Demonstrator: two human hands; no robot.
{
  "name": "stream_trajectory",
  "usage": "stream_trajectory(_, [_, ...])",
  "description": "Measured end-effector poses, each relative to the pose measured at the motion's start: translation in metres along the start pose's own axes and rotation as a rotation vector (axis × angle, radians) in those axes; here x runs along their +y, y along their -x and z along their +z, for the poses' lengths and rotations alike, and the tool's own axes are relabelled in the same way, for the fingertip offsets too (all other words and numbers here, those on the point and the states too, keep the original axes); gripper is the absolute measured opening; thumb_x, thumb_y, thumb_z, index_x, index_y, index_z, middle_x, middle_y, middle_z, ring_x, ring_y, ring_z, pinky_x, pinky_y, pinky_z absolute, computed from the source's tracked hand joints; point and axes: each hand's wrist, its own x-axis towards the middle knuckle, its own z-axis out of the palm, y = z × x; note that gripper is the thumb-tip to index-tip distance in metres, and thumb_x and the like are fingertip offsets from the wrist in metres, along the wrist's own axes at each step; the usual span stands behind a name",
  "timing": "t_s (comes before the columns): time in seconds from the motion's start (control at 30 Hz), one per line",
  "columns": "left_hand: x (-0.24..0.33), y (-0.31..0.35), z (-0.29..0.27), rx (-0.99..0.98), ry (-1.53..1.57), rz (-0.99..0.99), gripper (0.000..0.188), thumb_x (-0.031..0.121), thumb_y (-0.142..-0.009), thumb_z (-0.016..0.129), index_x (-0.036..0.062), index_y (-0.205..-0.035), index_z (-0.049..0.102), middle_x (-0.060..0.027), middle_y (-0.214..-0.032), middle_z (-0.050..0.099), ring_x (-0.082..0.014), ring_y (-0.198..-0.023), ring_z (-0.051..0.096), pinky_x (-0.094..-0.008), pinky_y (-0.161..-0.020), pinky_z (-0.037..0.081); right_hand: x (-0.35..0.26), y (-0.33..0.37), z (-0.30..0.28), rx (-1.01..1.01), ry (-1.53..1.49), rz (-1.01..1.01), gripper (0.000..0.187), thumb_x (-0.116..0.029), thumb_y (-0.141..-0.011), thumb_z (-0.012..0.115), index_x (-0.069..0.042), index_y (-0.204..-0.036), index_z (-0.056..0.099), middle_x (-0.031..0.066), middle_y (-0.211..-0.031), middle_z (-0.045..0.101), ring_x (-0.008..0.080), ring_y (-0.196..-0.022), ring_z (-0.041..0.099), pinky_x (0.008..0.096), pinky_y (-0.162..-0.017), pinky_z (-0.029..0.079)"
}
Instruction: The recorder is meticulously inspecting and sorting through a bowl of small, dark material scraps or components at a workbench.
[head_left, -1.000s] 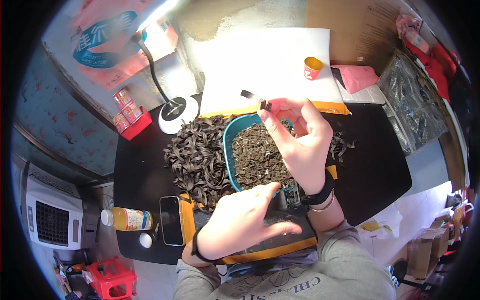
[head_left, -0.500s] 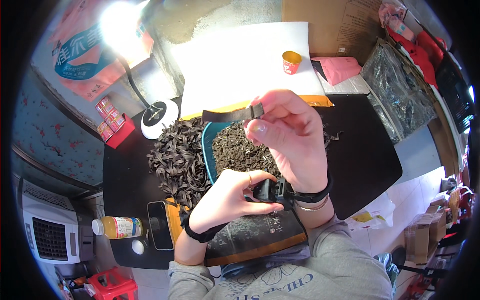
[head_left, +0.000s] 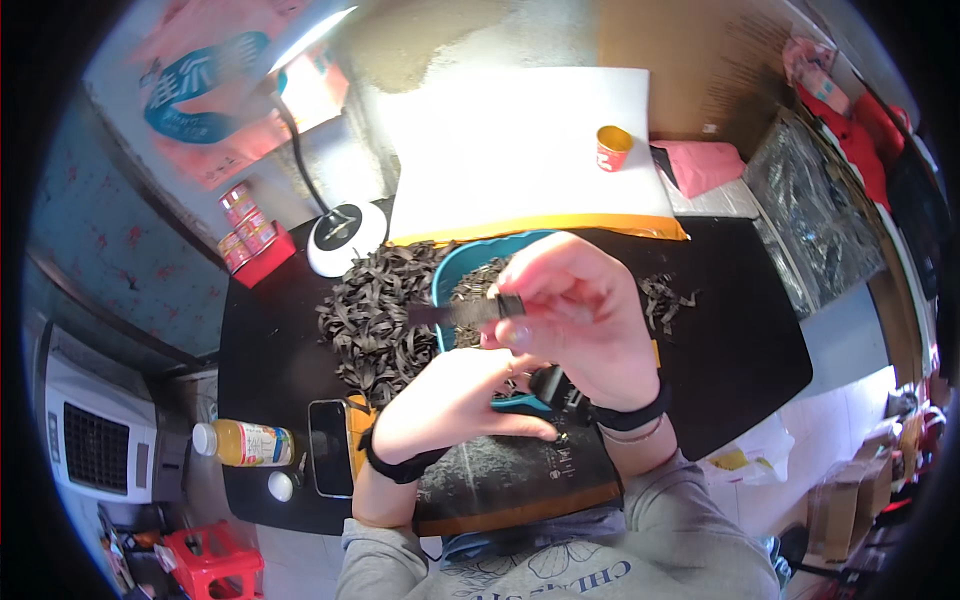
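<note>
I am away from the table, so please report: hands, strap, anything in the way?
Right hand pinching strap. Left hand spread, beside black device. Hands partly hiding tub.

Lit lamp (head_left: 345, 252) stands far left on black table (head_left: 740, 310); red stool (head_left: 215, 562) stands near left; tiled floor (head_left: 760, 500) extends near right.

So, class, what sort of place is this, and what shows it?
Probably a home or small-workshop corner used for handwork: a lit gooseneck desk lamp stands near a heap of dark flat strips and a teal tray of small pieces.
</note>
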Motion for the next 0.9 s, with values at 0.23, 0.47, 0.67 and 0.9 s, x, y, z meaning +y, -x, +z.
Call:
stream_trajectory(0.23, [0.016,0.045,-0.044,0.857,0.282,0.122,0.020,-0.006,-0.075,0.057,-0.0024,-0.093,0.065,-0.0157,-0.084,0.066,-0.0183,-0.075,0.064,-0.0264,-0.063,0.050,0.003,0.010,0.008,-0.134,-0.233,0.119,0.022,0.012,-0.075,0.065,0.006,-0.093,0.055,0.0125,-0.100,0.058,0.0204,-0.088,0.064,0.0296,-0.080,0.053])
stream_trajectory(0.47, [0.026,0.039,-0.042,0.708,0.210,0.394,0.027,0.007,-0.064,0.074,0.0067,-0.091,0.072,-0.0036,-0.078,0.064,-0.0133,-0.066,0.059,-0.0245,-0.057,0.044,0.003,0.016,0.025,-0.187,-0.214,0.259,0.027,0.009,-0.075,0.068,0.005,-0.097,0.054,0.0115,-0.098,0.060,0.0169,-0.091,0.062,0.0282,-0.083,0.050])
stream_trajectory(0.67, [0.023,0.040,-0.044,0.700,0.201,0.395,0.023,0.008,-0.060,0.074,0.0087,-0.083,0.073,-0.0022,-0.079,0.064,-0.0125,-0.064,0.058,-0.0234,-0.056,0.044,0.003,0.016,0.022,-0.184,-0.133,0.303,0.030,0.008,-0.073,0.070,0.005,-0.099,0.055,0.0110,-0.099,0.061,0.0133,-0.091,0.061,0.0265,-0.082,0.049])
stream_trajectory(0.9, [0.018,0.038,-0.042,0.808,-0.015,0.573,0.022,0.008,-0.056,0.074,0.0122,-0.077,0.074,0.0020,-0.079,0.063,-0.0096,-0.065,0.056,-0.0202,-0.053,0.047,0.007,0.014,0.019,-0.194,-0.282,0.230,0.027,0.009,-0.073,0.069,0.005,-0.096,0.055,0.0114,-0.097,0.059,0.0144,-0.090,0.060,0.0270,-0.081,0.049])
